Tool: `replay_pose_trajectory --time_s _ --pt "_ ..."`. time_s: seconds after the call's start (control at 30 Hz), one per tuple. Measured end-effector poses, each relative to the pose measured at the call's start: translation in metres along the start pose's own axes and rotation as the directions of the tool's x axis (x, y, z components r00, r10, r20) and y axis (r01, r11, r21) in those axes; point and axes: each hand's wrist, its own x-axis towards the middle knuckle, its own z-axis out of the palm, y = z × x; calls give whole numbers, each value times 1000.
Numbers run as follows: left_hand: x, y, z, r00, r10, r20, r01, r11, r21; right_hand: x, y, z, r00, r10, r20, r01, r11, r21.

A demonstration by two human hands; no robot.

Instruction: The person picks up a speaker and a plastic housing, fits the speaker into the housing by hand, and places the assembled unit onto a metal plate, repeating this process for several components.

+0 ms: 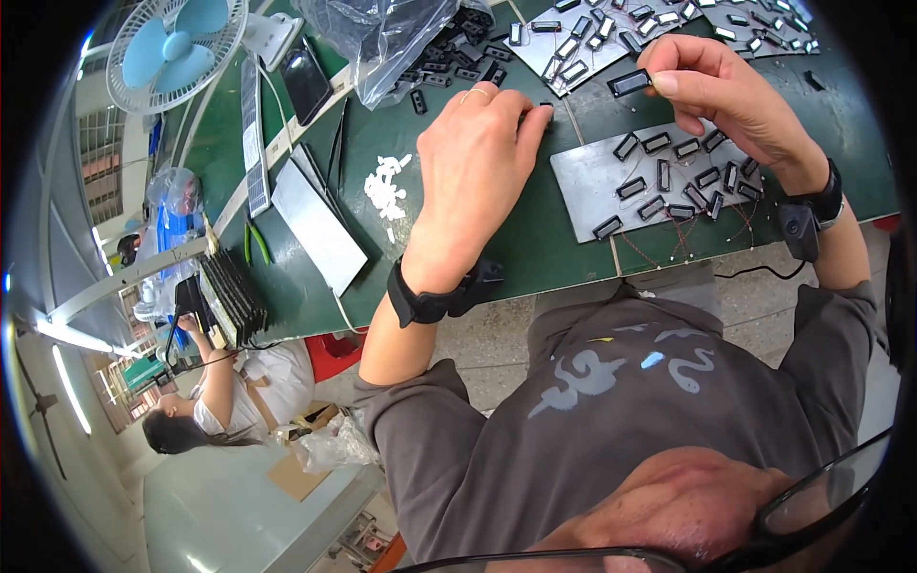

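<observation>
My right hand [731, 95] is raised at the upper right, thumb and index finger pinching the end of a small speaker-like part [629, 84], a black rectangle with a grey face. Below it, a metal plate [583, 181] carries rows of similar parts [663, 175] with thin red and dark wires trailing over its near edge. My left hand [482, 167] hovers over or rests on the green table, back upward and fingers curled. Its fingertips are mostly hidden, beside a small dark piece near the thumb. A pile of black plastic housings [468, 57] lies just beyond it.
Another loaded metal plate [544, 62] lies at the back. Small white pieces [385, 191] are scattered left of my left hand, near a bare metal plate [320, 229], tweezers [337, 148], green-handled pliers [256, 244], a phone [306, 84], a clear bag [377, 38] and a fan [177, 48]. Another person sits at left.
</observation>
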Motion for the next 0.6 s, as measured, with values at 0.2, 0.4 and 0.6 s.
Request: replay_pose_trajectory --time_s 0.2,0.4,0.6 --pt "6 3 6 990 -80 116 85 995 -43 1 -5 -2 999 21 40 -18 998 -64" --pt "10 3 2 992 -85 98 96 989 -113 -1 -7 -2 998 57 20 -56 997 -61" --pt "21 19 -4 957 -221 187 284 841 -461 0 -2 2 1000 10 -18 -9 997 73"
